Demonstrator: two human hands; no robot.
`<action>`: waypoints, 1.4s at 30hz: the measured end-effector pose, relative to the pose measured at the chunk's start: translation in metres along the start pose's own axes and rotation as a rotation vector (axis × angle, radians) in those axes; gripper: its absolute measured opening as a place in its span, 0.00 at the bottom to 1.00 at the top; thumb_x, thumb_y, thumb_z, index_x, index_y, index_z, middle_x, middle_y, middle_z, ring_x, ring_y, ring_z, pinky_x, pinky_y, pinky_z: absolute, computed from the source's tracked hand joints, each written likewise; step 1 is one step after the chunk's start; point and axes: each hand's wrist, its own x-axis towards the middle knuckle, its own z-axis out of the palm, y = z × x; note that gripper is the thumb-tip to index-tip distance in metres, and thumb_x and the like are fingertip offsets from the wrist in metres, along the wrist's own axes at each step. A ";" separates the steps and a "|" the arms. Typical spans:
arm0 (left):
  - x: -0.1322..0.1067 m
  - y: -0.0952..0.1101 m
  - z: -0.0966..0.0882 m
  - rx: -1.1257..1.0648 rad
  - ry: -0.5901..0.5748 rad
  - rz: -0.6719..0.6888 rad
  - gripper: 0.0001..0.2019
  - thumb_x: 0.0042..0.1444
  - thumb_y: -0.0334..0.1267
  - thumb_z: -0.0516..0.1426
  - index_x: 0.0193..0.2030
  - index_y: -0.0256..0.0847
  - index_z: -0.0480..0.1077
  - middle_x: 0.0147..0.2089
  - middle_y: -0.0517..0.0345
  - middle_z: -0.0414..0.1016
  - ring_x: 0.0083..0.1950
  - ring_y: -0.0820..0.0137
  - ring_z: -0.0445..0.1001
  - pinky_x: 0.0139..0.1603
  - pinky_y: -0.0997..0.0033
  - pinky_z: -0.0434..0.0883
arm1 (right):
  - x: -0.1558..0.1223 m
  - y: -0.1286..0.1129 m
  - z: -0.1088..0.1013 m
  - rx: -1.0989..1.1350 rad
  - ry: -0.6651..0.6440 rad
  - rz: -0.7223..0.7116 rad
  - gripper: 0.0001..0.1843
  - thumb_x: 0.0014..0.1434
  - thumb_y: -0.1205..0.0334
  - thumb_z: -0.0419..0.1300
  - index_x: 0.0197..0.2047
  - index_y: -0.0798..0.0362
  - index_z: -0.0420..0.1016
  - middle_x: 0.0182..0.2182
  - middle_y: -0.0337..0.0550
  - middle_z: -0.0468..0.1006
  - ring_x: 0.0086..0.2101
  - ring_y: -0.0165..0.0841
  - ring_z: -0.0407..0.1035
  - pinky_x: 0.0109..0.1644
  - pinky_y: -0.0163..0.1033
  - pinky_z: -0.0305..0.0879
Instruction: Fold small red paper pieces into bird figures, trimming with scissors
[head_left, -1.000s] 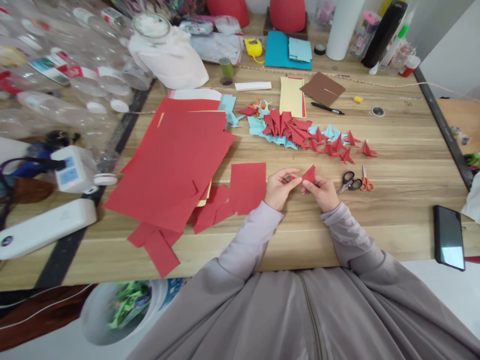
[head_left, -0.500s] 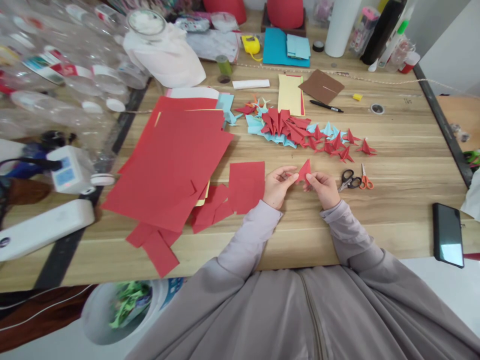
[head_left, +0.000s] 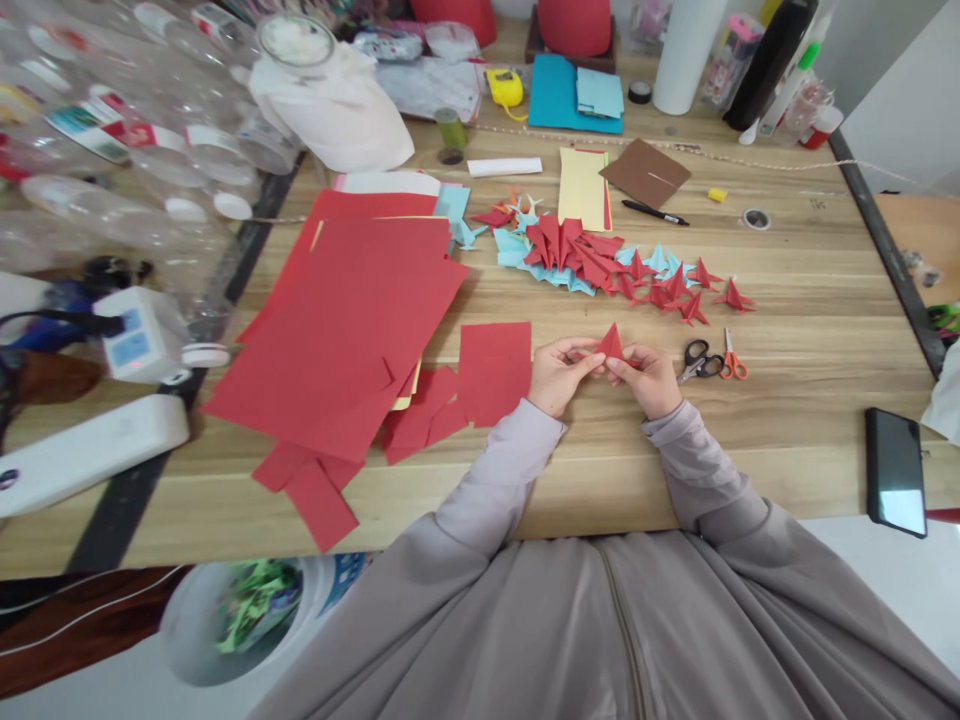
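Pinching a pointed, folded red paper (head_left: 613,344) in the narrow grip of left hand (head_left: 559,375) and right hand (head_left: 652,380) above the bench (head_left: 814,345).

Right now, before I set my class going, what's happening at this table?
A person's left hand and right hand pinch a small folded red paper, tip pointing away. Beyond lie folded paper shapes in red and light blue. A red paper square lies left of the hands; black-handled scissors and orange-handled scissors lie right.

Right of centre, my paper (head_left: 613,343) is plain red; my sleeves (head_left: 499,465) are grey-mauve; upper centre, the tape measure (head_left: 507,92) is yellow.
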 end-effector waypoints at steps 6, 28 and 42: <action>0.000 0.001 0.001 -0.060 0.003 -0.047 0.21 0.31 0.39 0.71 0.35 0.33 0.76 0.21 0.58 0.76 0.23 0.71 0.75 0.28 0.70 0.74 | 0.000 0.000 -0.001 0.011 0.012 0.027 0.19 0.40 0.47 0.71 0.23 0.55 0.75 0.17 0.39 0.77 0.16 0.26 0.66 0.21 0.34 0.66; 0.003 -0.003 -0.002 0.023 0.053 0.073 0.18 0.32 0.39 0.70 0.32 0.37 0.77 0.26 0.58 0.77 0.25 0.75 0.72 0.29 0.73 0.72 | 0.002 -0.001 0.000 0.135 0.086 0.049 0.21 0.37 0.48 0.72 0.30 0.53 0.76 0.18 0.36 0.78 0.18 0.27 0.69 0.24 0.34 0.66; 0.005 0.001 -0.003 -0.113 0.075 0.014 0.17 0.35 0.39 0.69 0.35 0.38 0.77 0.24 0.59 0.76 0.26 0.73 0.75 0.30 0.73 0.72 | 0.003 -0.002 -0.004 0.285 0.045 0.122 0.23 0.43 0.46 0.69 0.39 0.53 0.77 0.21 0.39 0.80 0.21 0.31 0.73 0.27 0.36 0.69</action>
